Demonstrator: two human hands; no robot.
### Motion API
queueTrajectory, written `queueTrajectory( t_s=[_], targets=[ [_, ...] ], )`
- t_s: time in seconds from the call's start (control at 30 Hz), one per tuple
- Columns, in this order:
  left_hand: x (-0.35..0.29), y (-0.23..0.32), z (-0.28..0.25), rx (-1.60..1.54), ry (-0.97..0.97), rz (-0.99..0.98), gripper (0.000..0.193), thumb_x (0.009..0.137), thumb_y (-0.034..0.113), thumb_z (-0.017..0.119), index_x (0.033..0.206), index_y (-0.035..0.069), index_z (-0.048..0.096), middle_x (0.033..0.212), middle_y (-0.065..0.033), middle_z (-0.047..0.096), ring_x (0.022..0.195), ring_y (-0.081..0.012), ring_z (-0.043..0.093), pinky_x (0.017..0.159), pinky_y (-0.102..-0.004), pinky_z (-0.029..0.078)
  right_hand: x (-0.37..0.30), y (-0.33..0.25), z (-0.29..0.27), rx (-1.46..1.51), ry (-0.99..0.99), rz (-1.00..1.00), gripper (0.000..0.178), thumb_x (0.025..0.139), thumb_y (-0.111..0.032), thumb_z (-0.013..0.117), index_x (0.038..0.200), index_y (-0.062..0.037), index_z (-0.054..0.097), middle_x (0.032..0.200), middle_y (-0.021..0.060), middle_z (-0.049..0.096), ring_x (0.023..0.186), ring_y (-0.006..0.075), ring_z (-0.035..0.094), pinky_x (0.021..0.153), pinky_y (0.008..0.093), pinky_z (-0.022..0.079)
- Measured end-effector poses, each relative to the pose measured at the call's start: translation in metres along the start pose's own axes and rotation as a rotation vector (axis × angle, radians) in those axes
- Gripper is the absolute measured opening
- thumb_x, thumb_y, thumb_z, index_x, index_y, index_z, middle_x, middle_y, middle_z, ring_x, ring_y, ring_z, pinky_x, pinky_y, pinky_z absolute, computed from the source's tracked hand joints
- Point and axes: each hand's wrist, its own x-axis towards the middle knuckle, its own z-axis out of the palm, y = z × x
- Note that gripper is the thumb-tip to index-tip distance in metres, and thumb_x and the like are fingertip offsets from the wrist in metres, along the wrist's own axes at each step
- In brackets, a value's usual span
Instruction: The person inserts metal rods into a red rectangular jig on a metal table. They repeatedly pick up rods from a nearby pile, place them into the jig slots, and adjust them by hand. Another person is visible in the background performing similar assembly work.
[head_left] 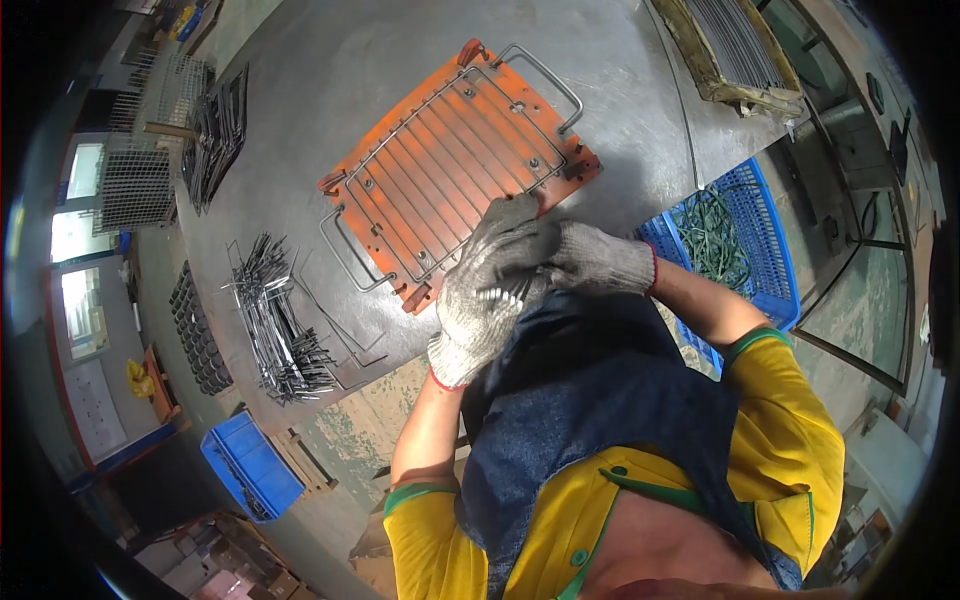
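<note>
An orange metal jig plate (345, 172) lies tilted on the steel table, with a wire rack (450, 165) of parallel rods set on it. Bent wire handles (545, 75) stick out at two opposite ends of the rack. My left hand (480, 300), in a grey-white knit glove, is closed around a bundle of thin metal rods (502, 297), whose shiny ends show. It is at the plate's near edge. My gloved right hand (600, 258) meets it from the right, its fingers bent in against the left hand. Their tips, and whatever they grip, are hidden.
Loose bent wires (275, 320) are heaped on the table (290, 90) at left, near dark wire frames (215, 140). A blue crate (770, 250) with green strips stands at right. Long rods fill a tray (735, 50) at far right; a blue bin (250, 465) is lower left.
</note>
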Motion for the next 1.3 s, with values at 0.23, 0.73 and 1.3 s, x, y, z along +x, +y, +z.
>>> queueTrajectory(
  t_s=[0.23,0.73,1.3],
  targets=[
    [0.001,-0.011,0.004,0.069,-0.012,0.095,0.027,0.075,0.013,0.073,0.102,0.009,0.069,0.116,-0.0078,0.064,0.122,-0.0316,0.052,0.108,-0.0437,0.037,-0.011,0.024,0.017,-0.243,-0.215,0.201,0.036,0.087,-0.031,0.056,0.109,-0.0033,0.062,0.102,0.0164,0.064,0.094,0.0346,0.060,0.080,0.0437,0.050],
    [0.062,-0.024,-0.005,-0.550,0.031,-0.432,0.032,0.093,0.025,0.056,0.103,-0.004,0.063,0.082,-0.0094,0.065,0.071,-0.0127,0.061,0.062,-0.0242,0.048,0.015,-0.006,-0.009,0.883,0.043,0.663,0.032,0.090,-0.026,0.061,0.108,-0.0001,0.061,0.085,0.0065,0.067,0.082,0.0212,0.067,0.071,0.0322,0.054],
    [0.145,-0.079,-0.033,-0.616,0.036,-0.730,0.035,0.092,0.025,0.061,0.106,-0.008,0.059,0.091,-0.0178,0.066,0.078,-0.0261,0.067,0.071,-0.0341,0.056,0.064,0.074,-0.012,1.265,0.120,0.702,0.022,0.091,-0.014,0.058,0.109,-0.0020,0.058,0.091,0.0035,0.064,0.077,0.0121,0.063,0.064,0.0248,0.053]
  ],
)
